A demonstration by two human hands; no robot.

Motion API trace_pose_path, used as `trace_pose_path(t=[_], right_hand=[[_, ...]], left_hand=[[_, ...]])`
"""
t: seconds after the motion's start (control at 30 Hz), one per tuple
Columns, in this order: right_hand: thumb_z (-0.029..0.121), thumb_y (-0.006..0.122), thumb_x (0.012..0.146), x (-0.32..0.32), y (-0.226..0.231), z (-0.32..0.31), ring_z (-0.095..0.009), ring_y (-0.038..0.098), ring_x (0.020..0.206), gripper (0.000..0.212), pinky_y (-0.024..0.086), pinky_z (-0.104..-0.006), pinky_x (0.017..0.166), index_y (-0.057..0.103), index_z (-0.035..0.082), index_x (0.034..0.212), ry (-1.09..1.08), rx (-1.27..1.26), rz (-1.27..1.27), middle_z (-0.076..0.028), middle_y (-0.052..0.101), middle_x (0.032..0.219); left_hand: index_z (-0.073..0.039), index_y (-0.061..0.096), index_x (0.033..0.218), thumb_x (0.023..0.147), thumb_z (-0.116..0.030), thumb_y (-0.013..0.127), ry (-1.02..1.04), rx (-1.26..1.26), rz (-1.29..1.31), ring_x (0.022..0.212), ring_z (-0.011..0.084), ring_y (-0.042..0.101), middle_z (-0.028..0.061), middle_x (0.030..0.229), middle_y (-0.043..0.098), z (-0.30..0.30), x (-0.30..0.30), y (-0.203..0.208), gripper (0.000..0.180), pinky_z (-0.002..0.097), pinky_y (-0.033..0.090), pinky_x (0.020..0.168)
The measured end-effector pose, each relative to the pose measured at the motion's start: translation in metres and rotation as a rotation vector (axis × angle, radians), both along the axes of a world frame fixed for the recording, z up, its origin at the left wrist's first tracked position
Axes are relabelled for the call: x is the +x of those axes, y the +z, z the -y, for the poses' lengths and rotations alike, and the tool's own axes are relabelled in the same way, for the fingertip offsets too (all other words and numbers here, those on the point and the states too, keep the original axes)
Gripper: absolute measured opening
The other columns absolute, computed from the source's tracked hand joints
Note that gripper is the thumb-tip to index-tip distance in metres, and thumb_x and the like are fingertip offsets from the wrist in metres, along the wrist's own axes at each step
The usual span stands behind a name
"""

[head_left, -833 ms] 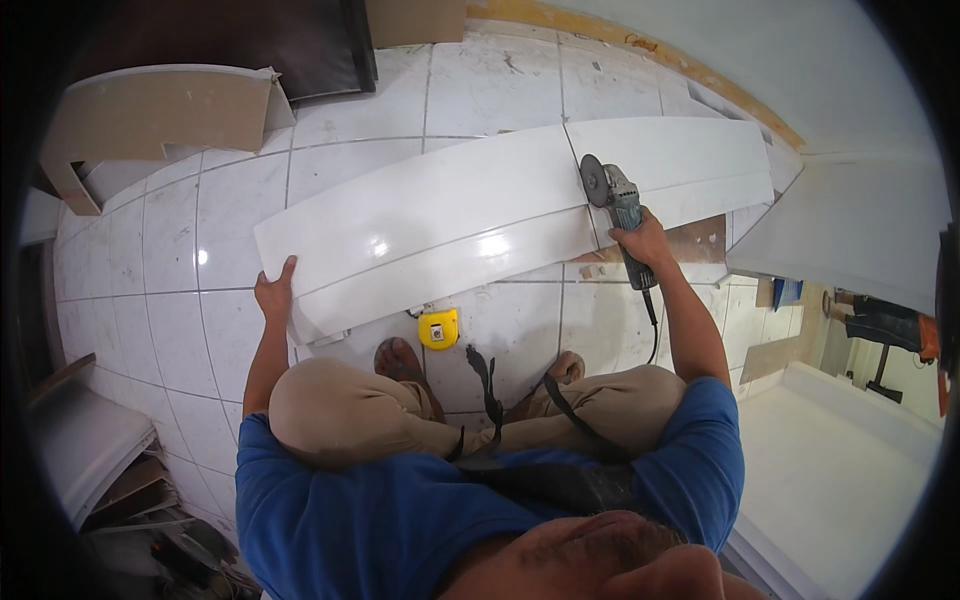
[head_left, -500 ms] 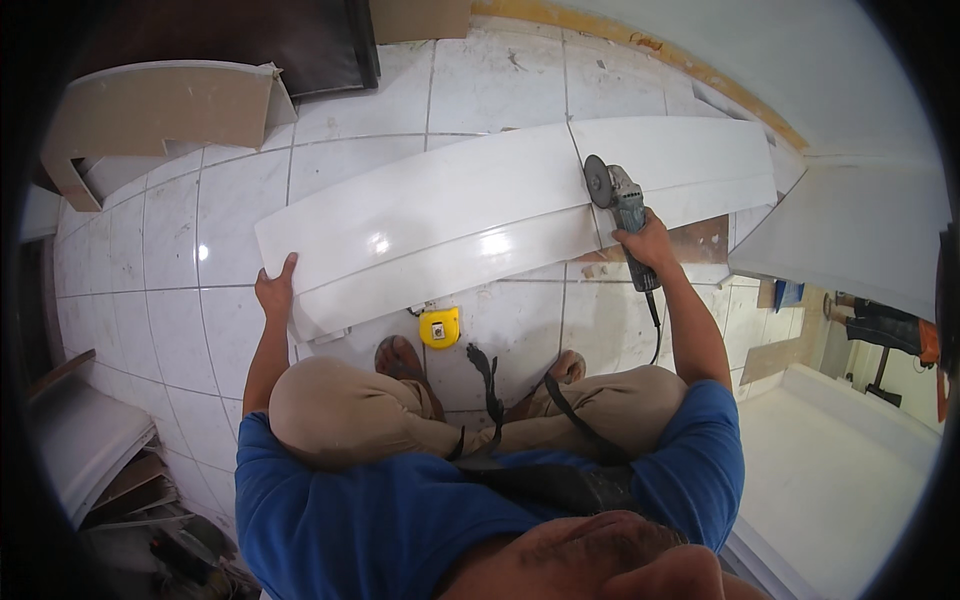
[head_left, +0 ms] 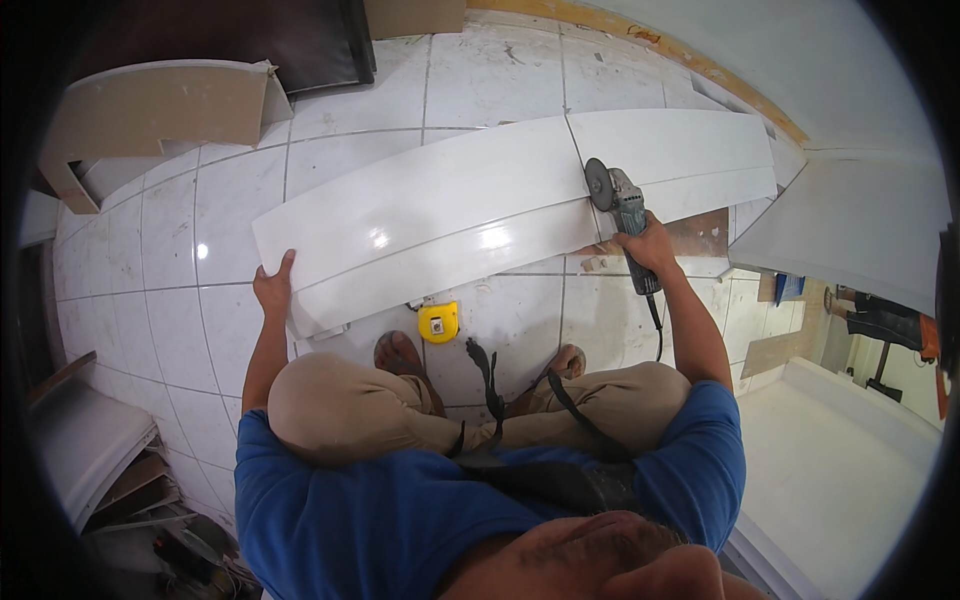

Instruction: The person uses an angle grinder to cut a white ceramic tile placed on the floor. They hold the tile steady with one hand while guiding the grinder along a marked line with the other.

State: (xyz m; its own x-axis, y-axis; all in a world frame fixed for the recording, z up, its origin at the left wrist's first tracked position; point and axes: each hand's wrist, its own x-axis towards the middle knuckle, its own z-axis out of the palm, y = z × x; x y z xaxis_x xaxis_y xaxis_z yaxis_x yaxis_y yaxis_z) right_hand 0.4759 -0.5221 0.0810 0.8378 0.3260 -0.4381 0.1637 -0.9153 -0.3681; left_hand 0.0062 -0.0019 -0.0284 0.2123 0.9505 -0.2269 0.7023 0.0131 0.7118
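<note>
White panel (head_left: 440,205) down on the tiled floor (head_left: 500,80), lying aslant beyond two bent knees (head_left: 335,405), left end nearer the body, and it's a long one! Looks stiff, probably light enough for its size, but awkward; lift it from one end alone and that length would likely sag or swing. The shiny face should be slick under bare fingers, so the edges are the sensible hold, and it may well be fragile around that dark line crossing it.

Left hand (head_left: 273,292) has a good spot: its grip is clamped on the left end, thumb up over the face, the other fingers partly hidden. Across to the right hand (head_left: 648,245), and that grip is wrapped firmly around an angle grinder (head_left: 627,208), grey disc (head_left: 598,184) right beside the dark line; touching the surface or just above it, I cannot tell!

And the looks: glossy white, two glaring patches of light, a thin line running lengthwise, the dark one cutting across right of centre. Brown board (head_left: 703,235) shows beneath the near edge at right, yellow tape measure (head_left: 438,323) just off the near edge at left.
</note>
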Motion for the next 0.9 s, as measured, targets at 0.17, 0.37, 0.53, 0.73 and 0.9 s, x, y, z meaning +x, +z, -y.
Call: trace_pose_path(t=[0.17,0.37,0.53,0.73,0.9], right_hand=[[0.038,0.081,0.068,0.001,0.000,0.000,-0.040,0.068,0.108,0.079,0.053,-0.0431,0.094,0.056,-0.009,0.127,0.012,-0.015,0.002,-0.030,0.069,0.113],[0.037,0.080,0.070,0.005,0.002,-0.008,-0.040,0.068,0.109,0.076,0.052,-0.0432,0.096,0.056,-0.008,0.126,0.007,0.008,-0.014,-0.029,0.069,0.114],[0.036,0.079,0.070,0.006,0.001,-0.010,-0.039,0.068,0.109,0.074,0.052,-0.0430,0.096,0.056,-0.007,0.127,-0.008,0.015,-0.016,-0.028,0.069,0.113],[0.033,0.083,0.068,0.009,-0.005,-0.009,-0.034,0.070,0.099,0.071,0.054,-0.0409,0.090,0.060,-0.005,0.123,-0.021,0.008,0.027,-0.023,0.072,0.108],[0.034,0.083,0.067,0.010,-0.005,-0.011,-0.035,0.070,0.100,0.070,0.054,-0.0413,0.090,0.060,-0.005,0.122,-0.001,0.024,0.046,-0.023,0.072,0.107]], left_hand=[[0.011,0.065,0.111,0.074,-0.053,0.087,0.007,0.016,0.003,0.097,0.0288,0.070,0.0210,0.105,0.073,0.001,0.001,-0.001,0.077,0.0371,0.054,0.090],[0.010,0.066,0.111,0.074,-0.052,0.088,0.002,0.014,0.001,0.098,0.0281,0.070,0.0209,0.106,0.073,-0.004,-0.004,-0.008,0.075,0.0370,0.053,0.090],[0.010,0.066,0.112,0.075,-0.049,0.088,0.012,-0.014,0.012,0.098,0.0278,0.070,0.0206,0.106,0.073,-0.002,-0.002,-0.006,0.074,0.0370,0.054,0.090],[0.010,0.066,0.112,0.076,-0.048,0.088,0.002,0.007,0.007,0.098,0.0275,0.070,0.0203,0.106,0.073,-0.002,-0.002,-0.007,0.073,0.0365,0.054,0.090],[0.010,0.066,0.111,0.076,-0.048,0.088,0.000,0.008,0.020,0.097,0.0275,0.070,0.0207,0.106,0.073,-0.005,-0.006,-0.013,0.072,0.0366,0.054,0.089]])
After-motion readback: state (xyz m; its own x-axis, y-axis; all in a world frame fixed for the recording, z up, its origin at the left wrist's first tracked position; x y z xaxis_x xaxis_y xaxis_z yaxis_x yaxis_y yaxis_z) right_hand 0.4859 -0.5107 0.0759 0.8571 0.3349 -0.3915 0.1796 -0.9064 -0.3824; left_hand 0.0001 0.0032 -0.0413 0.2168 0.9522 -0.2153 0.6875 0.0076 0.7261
